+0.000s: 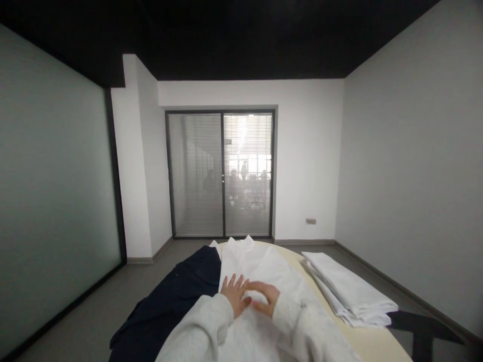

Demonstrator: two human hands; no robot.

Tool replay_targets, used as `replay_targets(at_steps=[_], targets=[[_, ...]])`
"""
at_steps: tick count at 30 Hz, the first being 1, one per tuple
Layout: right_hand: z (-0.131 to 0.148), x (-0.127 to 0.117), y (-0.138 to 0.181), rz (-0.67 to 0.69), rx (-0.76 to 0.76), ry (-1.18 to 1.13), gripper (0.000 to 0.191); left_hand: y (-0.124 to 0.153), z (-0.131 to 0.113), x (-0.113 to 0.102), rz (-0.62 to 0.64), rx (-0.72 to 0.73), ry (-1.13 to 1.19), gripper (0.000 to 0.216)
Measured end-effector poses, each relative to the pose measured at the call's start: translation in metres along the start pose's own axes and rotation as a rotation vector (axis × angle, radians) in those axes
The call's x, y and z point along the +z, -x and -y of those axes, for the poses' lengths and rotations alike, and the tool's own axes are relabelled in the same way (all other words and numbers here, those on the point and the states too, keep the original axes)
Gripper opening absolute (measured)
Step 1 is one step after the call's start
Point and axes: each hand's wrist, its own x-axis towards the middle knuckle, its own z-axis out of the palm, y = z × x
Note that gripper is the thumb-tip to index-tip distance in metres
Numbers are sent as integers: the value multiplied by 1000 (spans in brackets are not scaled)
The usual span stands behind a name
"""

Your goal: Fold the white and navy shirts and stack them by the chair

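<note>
1. One white, smooth cloth garment [264, 269] is lying spread in the lower centre of the frame, showing soft creases and small raised peaks along its far edge.
2. Its long axis is running from the bottom edge up toward the middle of the frame, the peaked end pointing at the door.
3. Two bare hands are working over it, each emerging from a pale grey, soft-knit sleeve. The left hand [234, 295] is lying open, palm down, fingers fanning across the white fabric.
4. The right hand [267, 297] is arching just beside it, fingers bending, thumb and forefinger standing parted; its fingertips are almost meeting the left hand.
5. One dark navy, matte, rumpled cloth garment [169, 286] is sprawling at lower left, bordering the white one.
6. One folded white cloth bundle [350, 289], long and layered, is slanting at lower right.
7. One pale yellow, curved tabletop [372, 342] is supporting these three.
8. One black-framed glass door [222, 173] with two slatted panels is filling the middle background.
</note>
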Motion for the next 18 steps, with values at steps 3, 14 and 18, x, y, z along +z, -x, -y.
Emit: replay_targets(at_steps=[3, 14, 18], targets=[[-51, -40, 0, -65, 429, 313, 52, 5, 0, -5, -29, 15, 25, 64], [-91, -50, 26, 28, 1090, 669, 36, 9, -4, -13, -7, -18, 19, 66], [-83, -58, 30, -51, 943, 628, 24, 8, -2, -12, -12, -16, 29, 67]])
